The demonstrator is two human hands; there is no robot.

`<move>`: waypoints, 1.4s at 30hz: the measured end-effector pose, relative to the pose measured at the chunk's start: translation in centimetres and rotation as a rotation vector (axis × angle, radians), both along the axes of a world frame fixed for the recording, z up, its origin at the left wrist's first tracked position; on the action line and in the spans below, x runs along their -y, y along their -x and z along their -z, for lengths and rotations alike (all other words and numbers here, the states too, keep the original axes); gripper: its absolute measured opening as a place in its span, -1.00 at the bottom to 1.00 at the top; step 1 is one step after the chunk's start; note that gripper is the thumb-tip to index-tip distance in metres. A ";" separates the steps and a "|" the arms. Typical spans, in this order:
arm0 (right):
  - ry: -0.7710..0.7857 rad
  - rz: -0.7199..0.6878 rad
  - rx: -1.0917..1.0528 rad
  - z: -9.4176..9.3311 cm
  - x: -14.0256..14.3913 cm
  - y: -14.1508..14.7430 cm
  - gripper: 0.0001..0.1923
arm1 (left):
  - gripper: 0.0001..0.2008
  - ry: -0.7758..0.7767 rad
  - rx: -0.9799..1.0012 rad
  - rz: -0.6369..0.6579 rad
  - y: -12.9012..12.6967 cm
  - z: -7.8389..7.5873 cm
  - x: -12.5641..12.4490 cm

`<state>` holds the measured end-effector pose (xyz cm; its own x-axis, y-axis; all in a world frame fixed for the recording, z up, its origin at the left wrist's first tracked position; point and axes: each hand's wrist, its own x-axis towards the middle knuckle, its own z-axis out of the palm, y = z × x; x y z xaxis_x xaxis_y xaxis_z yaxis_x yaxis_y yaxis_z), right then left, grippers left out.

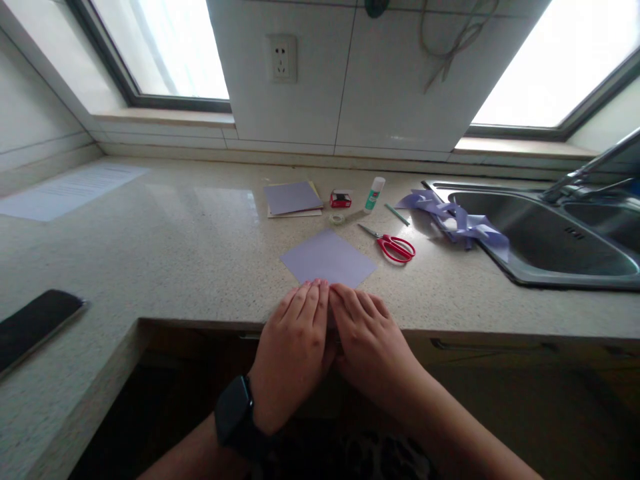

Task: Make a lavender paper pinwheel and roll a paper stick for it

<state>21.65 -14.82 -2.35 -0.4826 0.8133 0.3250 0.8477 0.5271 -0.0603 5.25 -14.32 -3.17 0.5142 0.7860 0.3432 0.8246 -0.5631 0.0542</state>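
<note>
A square sheet of light purple paper (pixel 329 259) lies on the counter, turned so that one corner points away from me. Side by side at its near end are my left hand (pixel 300 333) and my right hand (pixel 367 333), fingers together and pressed over the paper by the counter's front edge. The sheet's near corner is hidden beneath them, and the thumbs are mostly out of sight. Just beyond, on the right, red-handled scissors (pixel 395 247) lie with the blades pointing left and away.
Behind the sheet are a stack of papers (pixel 294 199), a small red box (pixel 341 199), a roll of clear tape (pixel 337 218), a glue stick (pixel 374 195) and a green stick (pixel 397 214). A purple paper pinwheel (pixel 457 220) overlaps the sink (pixel 540 270). A black phone-like object (pixel 37 327) lies left.
</note>
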 end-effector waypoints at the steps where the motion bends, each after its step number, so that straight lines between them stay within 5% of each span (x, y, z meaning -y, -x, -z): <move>1: 0.018 0.000 -0.007 -0.2 -0.2 -0.1 -0.36 | -0.34 0.003 -0.001 0.014 0.1 -0.3 -0.2; 7: 0.043 -0.019 -0.028 -0.6 -0.6 -0.5 -0.37 | -0.36 0.016 0.037 0.083 0.8 -1.1 -1.0; 12: -0.018 -0.041 -0.021 -0.1 0.6 -0.7 -0.56 | -0.53 -0.050 0.100 0.040 0.7 0.3 0.7; 17: -0.079 -0.029 -0.021 0.9 1.6 -0.7 -0.54 | -0.59 -0.071 0.143 0.002 0.8 1.5 1.8; 31: -0.045 0.000 -0.037 0.4 0.5 -1.1 -0.55 | -0.62 0.065 0.102 0.084 1.7 -1.2 -0.5; 42: -0.045 0.051 -0.037 0.7 0.3 -0.6 -0.43 | -0.50 -0.008 0.055 0.036 1.4 -0.6 -0.4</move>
